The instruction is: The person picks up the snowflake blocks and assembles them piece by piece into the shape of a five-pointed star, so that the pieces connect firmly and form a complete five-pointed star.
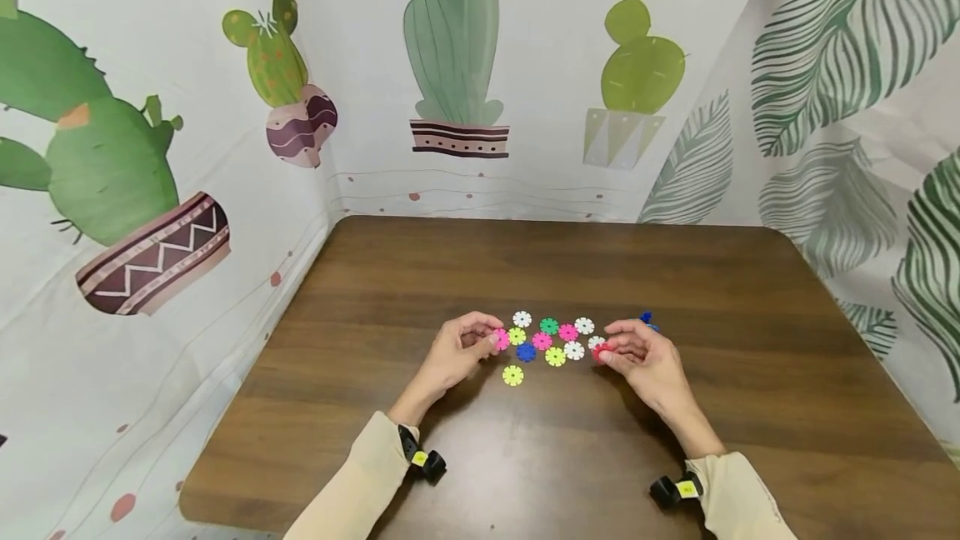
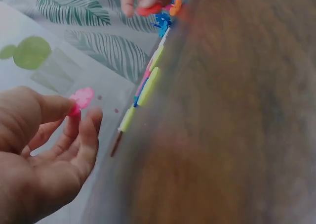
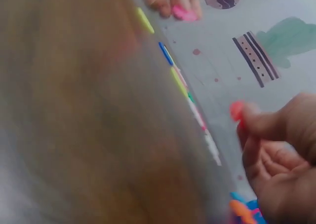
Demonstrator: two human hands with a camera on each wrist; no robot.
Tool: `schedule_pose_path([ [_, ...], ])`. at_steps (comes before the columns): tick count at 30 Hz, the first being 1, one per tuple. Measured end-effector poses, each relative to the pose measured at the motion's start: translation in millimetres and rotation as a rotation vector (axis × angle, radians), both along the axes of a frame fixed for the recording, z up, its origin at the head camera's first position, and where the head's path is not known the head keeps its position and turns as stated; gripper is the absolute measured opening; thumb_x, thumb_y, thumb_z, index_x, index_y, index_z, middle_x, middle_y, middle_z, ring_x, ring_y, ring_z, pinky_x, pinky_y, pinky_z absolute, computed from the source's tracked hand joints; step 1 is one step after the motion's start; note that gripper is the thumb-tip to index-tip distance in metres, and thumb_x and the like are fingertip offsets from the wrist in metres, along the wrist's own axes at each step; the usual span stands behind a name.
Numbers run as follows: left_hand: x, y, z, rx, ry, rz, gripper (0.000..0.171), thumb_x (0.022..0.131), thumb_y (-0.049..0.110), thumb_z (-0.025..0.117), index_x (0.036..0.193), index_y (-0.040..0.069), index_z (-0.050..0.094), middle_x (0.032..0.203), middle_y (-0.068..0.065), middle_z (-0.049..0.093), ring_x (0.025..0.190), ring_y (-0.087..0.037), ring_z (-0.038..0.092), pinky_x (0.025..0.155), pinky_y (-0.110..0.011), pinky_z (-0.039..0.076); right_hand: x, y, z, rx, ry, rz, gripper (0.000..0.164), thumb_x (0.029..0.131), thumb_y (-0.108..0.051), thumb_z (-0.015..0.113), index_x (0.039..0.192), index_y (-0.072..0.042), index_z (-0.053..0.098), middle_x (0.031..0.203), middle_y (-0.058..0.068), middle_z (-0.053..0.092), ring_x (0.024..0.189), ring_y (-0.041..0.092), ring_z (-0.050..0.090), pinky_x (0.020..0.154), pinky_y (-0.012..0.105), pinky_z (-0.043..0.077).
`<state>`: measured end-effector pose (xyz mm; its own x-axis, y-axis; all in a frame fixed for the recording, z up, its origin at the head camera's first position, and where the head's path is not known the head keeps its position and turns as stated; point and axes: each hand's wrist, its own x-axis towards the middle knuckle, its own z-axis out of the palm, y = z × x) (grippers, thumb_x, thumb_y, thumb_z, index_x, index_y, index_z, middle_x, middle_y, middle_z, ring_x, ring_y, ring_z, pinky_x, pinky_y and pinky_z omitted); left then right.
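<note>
Between thumb and fingers, my left hand pinches a pink notched disc, which also shows in the left wrist view as a pink disc. My right hand pinches a red notched disc, seen in the right wrist view as a red disc. Flat on the table between the hands lie several such discs. Among them are a yellow disc nearest the front, a blue disc, a green disc and a white disc.
The discs lie on a brown wooden table. Partly hidden behind my right hand are blue pieces; the right wrist view shows an orange piece there too. A cactus-print wall covering stands behind the table.
</note>
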<state>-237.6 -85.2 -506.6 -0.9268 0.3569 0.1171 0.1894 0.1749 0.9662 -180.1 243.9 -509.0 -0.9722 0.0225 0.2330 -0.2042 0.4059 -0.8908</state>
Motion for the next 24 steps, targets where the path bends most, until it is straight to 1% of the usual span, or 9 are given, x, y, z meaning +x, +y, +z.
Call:
schedule_pose_path([
  [3, 1.8, 5, 13.7, 0.072, -0.041, -0.023, 0.025, 0.103, 0.001, 0.068, 0.127, -0.004, 0.072, 0.109, -0.025, 0.077, 0.091, -0.036, 0.078, 0.085, -0.042, 0.068, -0.6, 0, 13.7, -0.043, 0.047, -0.016, 0.027, 0.091, -0.004, 0.085, 0.115, 0.002, 0.076, 0.098, 0.02, 0.08, 0.081, 0.0, 0.074, 0.077, 0.014, 0.06],
  [6, 1.4, 9, 35.6, 0.116, -0.047, -0.033, 0.027, 0.103, 0.001, 0.068, 0.13, -0.005, 0.072, 0.115, -0.025, 0.077, 0.095, -0.037, 0.08, 0.094, -0.053, 0.064, -2.1, -1, 33.8, -0.057, 0.086, -0.026, 0.022, 0.091, -0.008, 0.086, 0.111, -0.002, 0.079, 0.096, 0.009, 0.083, 0.081, 0.0, 0.075, 0.075, 0.015, 0.06],
  [8, 0.1, 12, 54.1, 0.138, -0.042, -0.041, 0.027, 0.103, 0.003, 0.069, 0.13, -0.003, 0.073, 0.118, -0.023, 0.077, 0.097, -0.037, 0.08, 0.095, -0.051, 0.065, -3.9, -3, 50.0, -0.097, 0.104, -0.032, 0.023, 0.09, -0.008, 0.087, 0.111, -0.003, 0.08, 0.094, -0.001, 0.084, 0.081, 0.001, 0.076, 0.074, 0.016, 0.061],
  [10, -1.2, 14, 71.8, 0.157, -0.024, -0.046, 0.027, 0.103, 0.004, 0.07, 0.129, 0.0, 0.075, 0.119, -0.021, 0.078, 0.097, -0.032, 0.08, 0.091, -0.043, 0.067, -5.9, -7, 66.8, -0.137, 0.125, -0.033, 0.025, 0.089, -0.009, 0.088, 0.113, -0.003, 0.081, 0.093, -0.01, 0.083, 0.081, 0.003, 0.076, 0.074, 0.016, 0.061],
  [14, -1.4, 20, 98.2, 0.217, -0.018, -0.072, 0.026, 0.101, 0.005, 0.073, 0.127, 0.001, 0.076, 0.113, -0.012, 0.081, 0.093, -0.021, 0.08, 0.083, -0.029, 0.067, -9.8, -18, 94.8, -0.202, 0.174, -0.014, 0.027, 0.089, -0.007, 0.088, 0.114, -0.001, 0.08, 0.092, -0.015, 0.082, 0.079, 0.005, 0.077, 0.067, 0.017, 0.059],
  [17, -0.4, 28, 107.0, 0.26, -0.059, -0.115, 0.026, 0.101, 0.006, 0.073, 0.126, -0.001, 0.076, 0.107, -0.003, 0.082, 0.088, -0.013, 0.078, 0.08, -0.025, 0.066, -12.8, -26, 106.5, -0.233, 0.213, 0.018, 0.026, 0.088, -0.003, 0.087, 0.112, 0.001, 0.08, 0.091, -0.013, 0.082, 0.075, 0.006, 0.077, 0.063, 0.017, 0.059],
  [19, 0.5, 34, 110.0, 0.284, -0.099, -0.152, 0.026, 0.102, 0.005, 0.072, 0.126, -0.003, 0.075, 0.104, 0.001, 0.082, 0.086, -0.009, 0.077, 0.08, -0.024, 0.066, -14.4, -32, 110.6, -0.252, 0.23, 0.045, 0.025, 0.088, 0.0, 0.087, 0.111, 0.003, 0.079, 0.091, -0.013, 0.083, 0.073, 0.006, 0.077, 0.064, 0.018, 0.061],
  [21, 1.6, 39, 112.5, 0.296, -0.132, -0.18, 0.026, 0.102, 0.006, 0.072, 0.126, -0.004, 0.075, 0.101, 0.002, 0.082, 0.085, -0.009, 0.077, 0.08, -0.023, 0.066, -16.1, -38, 113.0, -0.267, 0.246, 0.079, 0.025, 0.087, 0.003, 0.086, 0.111, 0.003, 0.079, 0.091, -0.012, 0.083, 0.073, 0.006, 0.077, 0.066, 0.019, 0.063],
  [24, 2.8, 45, 116.8, 0.317, -0.145, -0.207, 0.026, 0.102, 0.005, 0.07, 0.125, -0.006, 0.074, 0.1, 0.002, 0.081, 0.085, -0.01, 0.079, 0.081, -0.024, 0.066, -18.6, -45, 115.5, -0.285, 0.264, 0.127, 0.025, 0.087, 0.004, 0.085, 0.111, 0.003, 0.079, 0.093, -0.01, 0.083, 0.075, 0.007, 0.078, 0.069, 0.02, 0.063],
])
